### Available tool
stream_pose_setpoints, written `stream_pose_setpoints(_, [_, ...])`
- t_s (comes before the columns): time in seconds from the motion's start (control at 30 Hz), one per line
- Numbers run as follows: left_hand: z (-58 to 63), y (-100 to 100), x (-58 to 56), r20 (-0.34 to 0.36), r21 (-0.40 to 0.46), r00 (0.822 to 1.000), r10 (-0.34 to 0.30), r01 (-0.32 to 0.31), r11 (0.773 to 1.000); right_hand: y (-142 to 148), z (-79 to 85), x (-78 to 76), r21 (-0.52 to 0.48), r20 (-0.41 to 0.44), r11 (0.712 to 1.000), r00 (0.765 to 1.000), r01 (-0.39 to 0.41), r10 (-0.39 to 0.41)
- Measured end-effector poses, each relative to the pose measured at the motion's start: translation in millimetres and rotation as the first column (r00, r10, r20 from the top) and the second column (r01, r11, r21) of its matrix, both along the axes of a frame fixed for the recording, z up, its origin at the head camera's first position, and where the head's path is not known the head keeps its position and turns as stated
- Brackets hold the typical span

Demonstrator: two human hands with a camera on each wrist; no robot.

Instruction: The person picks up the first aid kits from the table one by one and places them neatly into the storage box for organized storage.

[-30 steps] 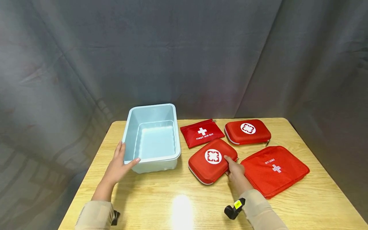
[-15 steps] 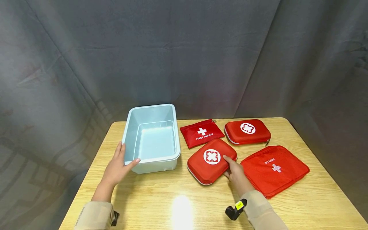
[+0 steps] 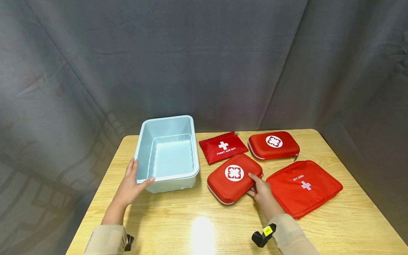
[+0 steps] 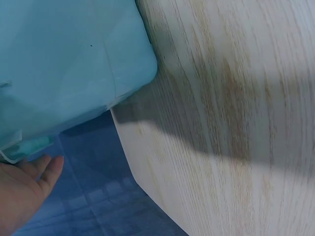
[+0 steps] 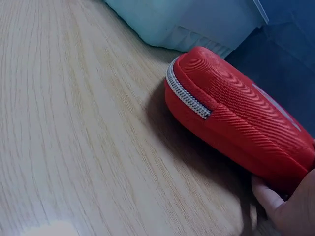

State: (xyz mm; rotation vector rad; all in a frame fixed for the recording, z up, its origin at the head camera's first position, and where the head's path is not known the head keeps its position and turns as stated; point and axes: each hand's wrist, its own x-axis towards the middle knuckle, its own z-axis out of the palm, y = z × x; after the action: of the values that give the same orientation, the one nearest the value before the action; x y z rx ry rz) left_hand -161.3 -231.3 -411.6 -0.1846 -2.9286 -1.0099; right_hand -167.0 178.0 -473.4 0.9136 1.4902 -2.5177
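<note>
A red hard-shell first aid case [image 3: 223, 184] with a white round emblem lies in the middle of the table. My right hand [image 3: 262, 193] grips its right edge, thumb on top and fingers underneath. In the right wrist view, the zippered case [image 5: 236, 118] has a finger under its near edge, with a shadow below. At the left stands a pale blue plastic basin [image 3: 172, 177], its visible inside bare. My left hand [image 3: 130, 186] touches the basin's near left corner, fingers fairly straight along the side and thumb spread along the front rim.
Behind the gripped case lie a flat red first aid pouch [image 3: 224, 147] and a second red hard case [image 3: 273, 145]. A larger soft red first aid bag [image 3: 304, 189] lies to the right, beside my right wrist. A grey curtain [image 3: 204, 63] hangs behind the table [image 3: 172, 226].
The gripped first aid case has shifted very slightly left with my right hand. My left hand stays at the basin's corner, and the other kits keep their places.
</note>
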Motion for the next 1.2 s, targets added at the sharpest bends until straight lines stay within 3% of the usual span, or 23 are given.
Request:
stream_pose_setpoints(0.17, [-0.3, 0, 0.2, -0.002, -0.02, 1.0, 0.001, -0.001, 1.0, -1, 3.0, 0.4, 0.028, -0.031, 1.0, 0.999, 0.01, -0.009])
stream_pose_setpoints(0.5, [0.3, 0, -0.1, -0.008, -0.018, 1.0, 0.002, -0.002, 1.0, -2, 20.9, -0.9, -0.062, -0.093, 0.998, 0.995, 0.016, -0.022])
stream_pose_setpoints(0.8, [5.1, 1, 1.0, 0.033, -0.07, 0.999, -0.001, 0.003, 0.998, -5, 36.9, -1.2, -0.057, -0.112, 0.998, 0.994, 0.005, -0.011])
stream_pose_setpoints(1.2, [6.7, 0, 2.3, 0.055, -0.012, 0.998, -0.015, 0.015, 1.0, -10, 48.9, 1.3, -0.125, -0.156, 0.992, 0.988, -0.011, -0.009])
